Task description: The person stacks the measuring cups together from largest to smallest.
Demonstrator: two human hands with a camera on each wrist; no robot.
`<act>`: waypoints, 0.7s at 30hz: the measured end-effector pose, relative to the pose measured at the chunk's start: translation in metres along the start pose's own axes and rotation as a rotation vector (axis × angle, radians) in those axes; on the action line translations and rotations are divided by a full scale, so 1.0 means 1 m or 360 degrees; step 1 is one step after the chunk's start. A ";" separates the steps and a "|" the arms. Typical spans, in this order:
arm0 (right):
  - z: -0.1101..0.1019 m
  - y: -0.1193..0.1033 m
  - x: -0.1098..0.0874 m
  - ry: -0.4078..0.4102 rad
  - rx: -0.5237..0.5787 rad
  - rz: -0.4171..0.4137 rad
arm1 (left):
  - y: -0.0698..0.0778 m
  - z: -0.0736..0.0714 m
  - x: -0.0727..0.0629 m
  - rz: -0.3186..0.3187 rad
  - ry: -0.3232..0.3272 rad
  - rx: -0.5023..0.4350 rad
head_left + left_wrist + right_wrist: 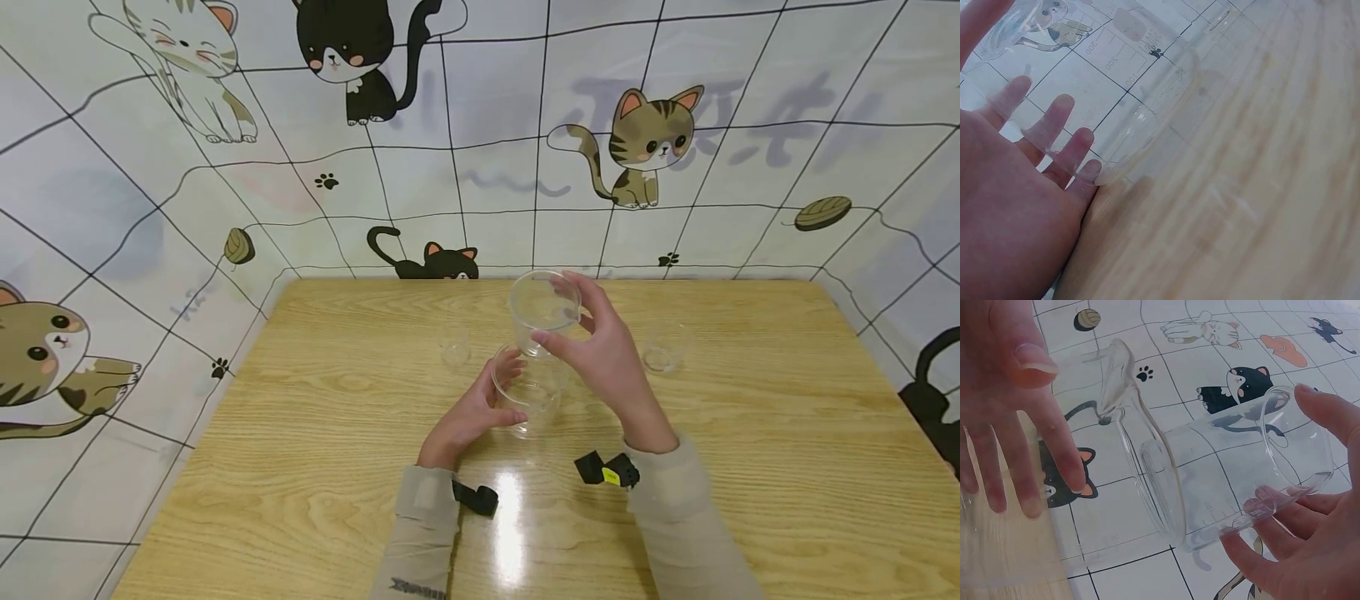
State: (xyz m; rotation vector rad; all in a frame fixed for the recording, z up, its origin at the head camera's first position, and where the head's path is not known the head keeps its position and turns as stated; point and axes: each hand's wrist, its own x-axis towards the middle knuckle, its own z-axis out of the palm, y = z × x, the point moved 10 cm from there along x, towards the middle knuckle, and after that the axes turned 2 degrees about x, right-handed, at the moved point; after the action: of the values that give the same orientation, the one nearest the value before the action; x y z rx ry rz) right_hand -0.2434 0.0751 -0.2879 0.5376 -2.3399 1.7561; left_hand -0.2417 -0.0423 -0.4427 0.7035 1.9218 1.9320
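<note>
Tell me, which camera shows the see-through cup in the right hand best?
The right wrist view: the see-through cup is big there, seen side-on, with the right hand holding it. The head view shows it smaller, from above. In the left wrist view, I can't clearly pick it out.

The head camera looks forward and down across the table (300, 400) to the cat-print backdrop (495, 179), while both tilted wrist views, much nearer, share the lower graduated beaker (534, 395) and that backdrop.
</note>
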 end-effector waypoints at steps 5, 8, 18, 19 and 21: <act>0.001 -0.002 -0.001 -0.0008 0.0039 -0.0004 | -0.001 -0.001 0.000 0.0002 0.0019 -0.0008; 0.002 -0.002 -0.001 -0.0015 0.0054 0.0001 | 0.000 -0.001 -0.001 -0.0005 0.0029 -0.0006; 0.007 0.003 -0.003 -0.0044 0.0139 0.0004 | -0.018 -0.007 0.001 -0.0038 0.0067 0.0016; 0.007 0.003 -0.003 -0.0048 0.0155 -0.0002 | -0.021 -0.008 0.002 -0.0042 0.0074 0.0023; 0.008 0.003 -0.003 -0.0057 0.0182 -0.0013 | -0.027 -0.010 0.003 -0.0046 0.0091 0.0037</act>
State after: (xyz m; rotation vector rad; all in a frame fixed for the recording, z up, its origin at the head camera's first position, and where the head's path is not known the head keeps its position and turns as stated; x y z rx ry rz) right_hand -0.2410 0.0690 -0.2938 0.5996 -2.2674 1.9007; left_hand -0.2524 -0.0480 -0.4687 0.6302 1.9799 1.9356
